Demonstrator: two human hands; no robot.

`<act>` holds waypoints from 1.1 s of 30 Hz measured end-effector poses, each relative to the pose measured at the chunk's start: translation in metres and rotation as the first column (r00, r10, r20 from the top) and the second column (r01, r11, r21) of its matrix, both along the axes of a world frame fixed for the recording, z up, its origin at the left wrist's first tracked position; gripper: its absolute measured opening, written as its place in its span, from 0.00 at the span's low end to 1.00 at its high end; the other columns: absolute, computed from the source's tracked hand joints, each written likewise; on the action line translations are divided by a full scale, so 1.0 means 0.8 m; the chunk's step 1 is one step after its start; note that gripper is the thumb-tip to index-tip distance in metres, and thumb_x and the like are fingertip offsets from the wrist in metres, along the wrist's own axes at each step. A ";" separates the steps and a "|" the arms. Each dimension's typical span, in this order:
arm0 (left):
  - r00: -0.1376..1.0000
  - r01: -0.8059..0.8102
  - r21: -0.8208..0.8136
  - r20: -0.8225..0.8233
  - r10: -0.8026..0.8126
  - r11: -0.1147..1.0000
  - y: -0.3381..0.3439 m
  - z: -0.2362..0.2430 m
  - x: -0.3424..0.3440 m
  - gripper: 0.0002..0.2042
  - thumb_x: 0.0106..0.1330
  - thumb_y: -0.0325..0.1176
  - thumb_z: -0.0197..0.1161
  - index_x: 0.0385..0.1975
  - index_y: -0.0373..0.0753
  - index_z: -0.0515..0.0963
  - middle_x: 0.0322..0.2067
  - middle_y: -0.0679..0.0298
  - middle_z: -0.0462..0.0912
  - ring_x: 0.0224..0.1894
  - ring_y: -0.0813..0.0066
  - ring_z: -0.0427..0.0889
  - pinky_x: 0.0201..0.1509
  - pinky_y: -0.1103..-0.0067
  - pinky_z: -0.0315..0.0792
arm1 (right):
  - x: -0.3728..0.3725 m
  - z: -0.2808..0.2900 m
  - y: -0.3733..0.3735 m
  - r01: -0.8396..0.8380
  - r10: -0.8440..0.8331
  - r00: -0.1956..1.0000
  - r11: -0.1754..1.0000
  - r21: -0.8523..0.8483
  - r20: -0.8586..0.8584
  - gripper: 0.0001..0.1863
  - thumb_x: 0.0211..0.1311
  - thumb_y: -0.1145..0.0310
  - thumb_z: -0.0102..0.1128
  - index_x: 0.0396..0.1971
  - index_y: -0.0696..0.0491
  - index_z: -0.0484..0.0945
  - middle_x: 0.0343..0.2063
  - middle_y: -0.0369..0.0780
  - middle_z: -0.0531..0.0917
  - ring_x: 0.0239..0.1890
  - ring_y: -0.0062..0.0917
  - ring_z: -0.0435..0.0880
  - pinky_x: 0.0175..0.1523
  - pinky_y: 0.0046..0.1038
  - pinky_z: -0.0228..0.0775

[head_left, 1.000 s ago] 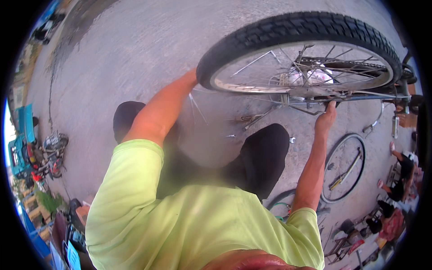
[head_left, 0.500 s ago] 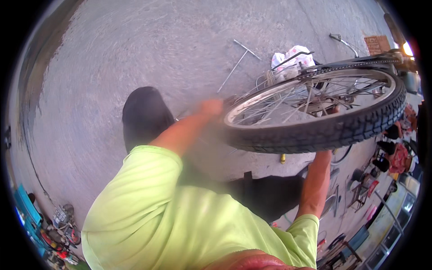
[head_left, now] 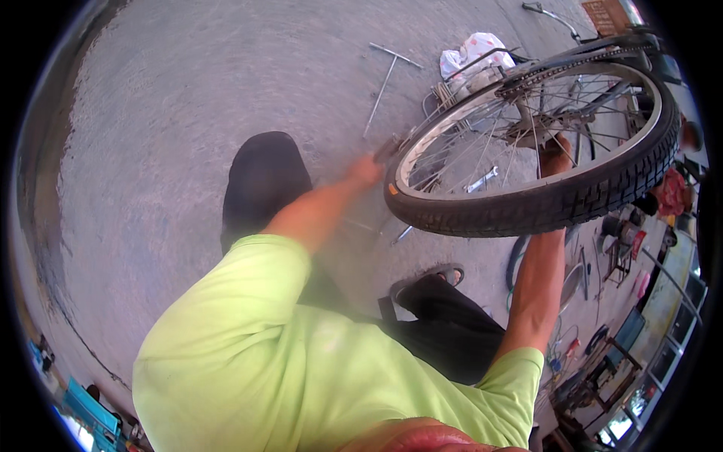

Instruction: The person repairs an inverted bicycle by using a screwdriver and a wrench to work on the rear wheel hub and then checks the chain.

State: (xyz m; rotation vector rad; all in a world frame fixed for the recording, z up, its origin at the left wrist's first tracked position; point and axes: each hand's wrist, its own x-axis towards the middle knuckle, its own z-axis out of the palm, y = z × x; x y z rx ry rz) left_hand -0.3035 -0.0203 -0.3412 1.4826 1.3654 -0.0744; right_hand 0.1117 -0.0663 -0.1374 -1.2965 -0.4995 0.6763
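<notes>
A bicycle wheel [head_left: 452,215] with a black knobbly tyre and silver rim lies tilted before me, still joined to the bicycle, with a chain [head_left: 580,62] along its far side. My left hand [head_left: 364,172] is slightly blurred at the wheel's left edge. Its fingers look closed against a dark brownish piece [head_left: 388,150] whose kind is unclear. From beneath the tyre my right forearm reaches up, and my right hand [head_left: 555,157] shows between the spokes beside the hub [head_left: 527,132]. Those fingers are curled, partly covered by spokes; what they grip is hidden.
A T-handled wrench [head_left: 384,87] lies on the concrete beyond my left hand. A spanner [head_left: 482,179] shows through the spokes. Near the bicycle rests a white patterned plastic bag [head_left: 478,53]. Tools and a small stand [head_left: 621,252] are at the right.
The wheel appears higher and more tilted, with more of its spokes facing me. My right hand now shows clearly near the hub. The spanner and my sandalled foot have come into sight.
</notes>
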 end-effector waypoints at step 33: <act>0.996 -0.015 -0.091 0.090 0.023 0.996 -0.006 0.040 -0.038 0.34 0.73 0.62 0.45 0.41 0.30 0.81 0.35 0.45 0.85 0.42 0.46 0.83 0.49 0.59 0.72 | -0.283 -0.320 -0.174 -0.224 0.148 0.974 0.734 -0.641 -0.171 0.21 0.71 0.50 0.55 0.50 0.53 0.69 0.45 0.38 0.71 0.46 0.28 0.69 0.51 0.34 0.62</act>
